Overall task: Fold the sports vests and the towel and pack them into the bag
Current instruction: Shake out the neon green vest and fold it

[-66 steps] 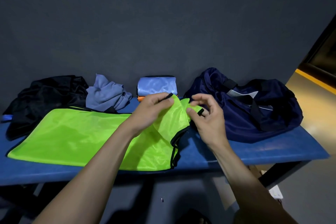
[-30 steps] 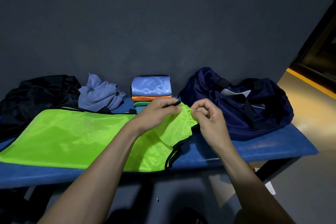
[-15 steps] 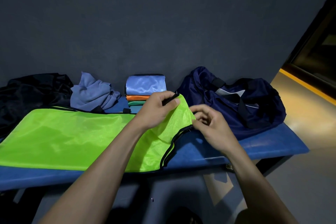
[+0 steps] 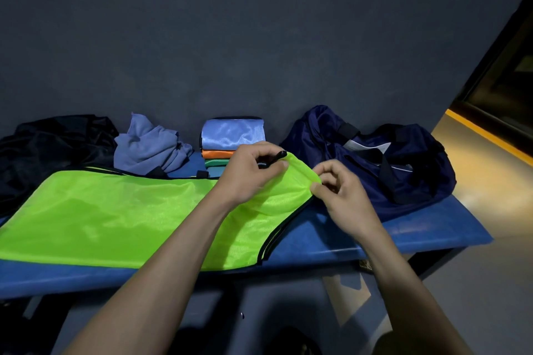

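Dark grey wall is seen behind a long blue bench [image 4: 403, 233], the only view being from the head. On the bench a bright green vest [image 4: 115, 210] is laid flat, its long side running left to right, with most of it stretched far to the left of both hands. Its right end is pinched by the left hand [image 4: 248, 173] at the black trim and by the right hand [image 4: 340, 190] just beside. Folded vests [image 4: 230, 135], a crumpled blue towel [image 4: 147, 147] and the open navy bag [image 4: 375, 158] are lined up along the wall.
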### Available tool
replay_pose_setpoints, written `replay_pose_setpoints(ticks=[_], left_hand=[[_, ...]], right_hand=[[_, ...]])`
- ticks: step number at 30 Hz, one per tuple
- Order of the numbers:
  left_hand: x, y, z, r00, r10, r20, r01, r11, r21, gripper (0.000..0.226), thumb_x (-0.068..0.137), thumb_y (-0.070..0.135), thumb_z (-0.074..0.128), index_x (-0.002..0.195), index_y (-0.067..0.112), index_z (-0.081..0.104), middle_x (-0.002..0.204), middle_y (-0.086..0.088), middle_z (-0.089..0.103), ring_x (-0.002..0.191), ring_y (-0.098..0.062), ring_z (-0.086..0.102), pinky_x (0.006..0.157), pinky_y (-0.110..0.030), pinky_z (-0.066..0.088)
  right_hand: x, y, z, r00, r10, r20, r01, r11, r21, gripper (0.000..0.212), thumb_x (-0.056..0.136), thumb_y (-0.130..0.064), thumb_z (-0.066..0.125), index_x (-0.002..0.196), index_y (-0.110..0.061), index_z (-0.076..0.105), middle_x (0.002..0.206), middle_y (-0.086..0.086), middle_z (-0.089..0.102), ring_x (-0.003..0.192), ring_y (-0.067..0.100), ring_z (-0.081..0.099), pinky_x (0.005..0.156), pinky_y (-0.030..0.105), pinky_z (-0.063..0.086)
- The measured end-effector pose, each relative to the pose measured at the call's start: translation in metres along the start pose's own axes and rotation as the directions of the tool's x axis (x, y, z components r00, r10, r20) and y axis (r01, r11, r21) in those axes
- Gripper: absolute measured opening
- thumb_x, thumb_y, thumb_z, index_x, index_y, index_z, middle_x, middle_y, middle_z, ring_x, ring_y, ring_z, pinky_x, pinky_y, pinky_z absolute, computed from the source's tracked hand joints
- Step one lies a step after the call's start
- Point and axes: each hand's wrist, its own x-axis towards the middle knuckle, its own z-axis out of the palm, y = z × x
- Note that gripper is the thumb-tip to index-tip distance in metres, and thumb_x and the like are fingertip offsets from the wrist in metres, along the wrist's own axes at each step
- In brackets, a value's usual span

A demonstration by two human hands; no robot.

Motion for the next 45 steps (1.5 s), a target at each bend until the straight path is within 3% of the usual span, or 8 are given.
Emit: replay_pose_setpoints(ticks=[5,9,15,21,26,32,38,45], left_hand=[[0.005,0.0,0.004,0.992,0.101,0.075,-0.105,0.993,0.046,0.016,0.091,0.01,0.074,0.105,0.016,0.075,0.102,0.001,0.073,0.098,-0.015,0.069,0.091,-0.033,0.053],[0.0,0.004,-0.002,0.99,0.098,0.101,-0.101,0.995,0.021,0.027,0.096,0.014,0.069,0.123,0.013,0.069,0.113,0.004,0.072,0.108,-0.01,0.067,0.096,-0.026,0.051],[-0.028,-0.018,-0.055,0.996,0.052,-0.07,-0.028,0.952,0.306,0.012,0.098,0.015,0.065,0.101,0.025,0.07,0.096,0.013,0.07,0.088,-0.008,0.066,0.076,-0.023,0.049],[-0.1,-0.04,-0.074,0.872,-0.19,0.452,-0.179,0.735,0.654,0.05,0.075,0.067,0.073,0.108,0.033,0.056,0.111,0.016,0.055,0.103,-0.008,0.05,0.091,-0.032,0.046],[-0.145,-0.069,-0.055,0.875,-0.182,0.449,-0.331,0.451,0.829,0.049,0.08,0.051,0.066,0.117,0.027,0.046,0.134,0.003,0.048,0.123,-0.024,0.045,0.105,-0.043,0.044],[-0.15,-0.05,-0.061,0.954,-0.058,0.294,-0.145,0.77,0.621,0.008,0.099,0.028,0.049,0.105,0.024,0.047,0.11,0.007,0.055,0.102,-0.017,0.052,0.09,-0.042,0.046],[-0.136,-0.043,-0.074,0.93,-0.132,0.344,-0.069,0.854,0.515,0.036,0.094,0.056,0.058,0.113,0.027,0.064,0.129,0.009,0.058,0.125,-0.009,0.049,0.111,-0.031,0.036],[-0.135,-0.075,-0.094,0.766,-0.602,0.224,0.045,0.398,0.916,0.088,0.078,0.082,-0.005,0.158,0.046,-0.007,0.168,0.008,-0.018,0.155,-0.023,-0.017,0.123,-0.05,-0.011]], right_hand=[[0.01,-0.01,0.012,0.998,0.006,0.062,-0.004,1.0,-0.026,0.037,0.089,-0.028,0.069,0.125,-0.027,0.062,0.099,-0.007,0.071,0.092,0.008,0.067,0.081,0.027,0.053],[0.018,-0.005,0.02,0.997,0.065,0.044,-0.066,0.998,0.005,0.005,0.094,-0.013,0.072,0.097,-0.01,0.075,0.085,0.006,0.077,0.072,0.018,0.07,0.067,0.032,0.055],[0.035,0.031,0.013,0.909,0.364,-0.204,-0.36,0.931,0.06,0.02,0.093,-0.018,0.067,0.086,-0.001,0.075,0.079,0.008,0.074,0.071,0.02,0.066,0.068,0.031,0.051],[0.043,0.056,0.021,0.851,0.367,-0.375,-0.41,0.911,-0.039,0.038,0.091,-0.029,0.07,0.061,-0.012,0.053,0.054,-0.005,0.045,0.06,0.019,0.043,0.059,0.033,0.033],[0.042,0.057,0.03,0.845,0.315,-0.432,-0.387,0.918,-0.087,0.03,0.094,-0.034,0.067,0.077,-0.008,0.066,0.065,0.004,0.059,0.073,0.025,0.054,0.068,0.034,0.042],[0.033,0.054,0.028,0.853,0.332,-0.403,-0.397,0.914,-0.087,0.029,0.094,-0.032,0.068,0.081,-0.006,0.07,0.065,0.004,0.057,0.065,0.022,0.051,0.066,0.034,0.041],[0.026,0.044,0.024,0.874,0.305,-0.378,-0.339,0.94,-0.027,0.035,0.095,-0.03,0.068,0.065,-0.016,0.057,0.048,-0.01,0.04,0.054,0.016,0.037,0.057,0.033,0.031],[0.024,0.038,0.022,0.916,0.133,-0.378,-0.137,0.99,0.016,0.036,0.096,-0.035,0.064,0.07,-0.011,0.056,0.062,0.003,0.038,0.059,0.017,0.033,0.06,0.033,0.028]])
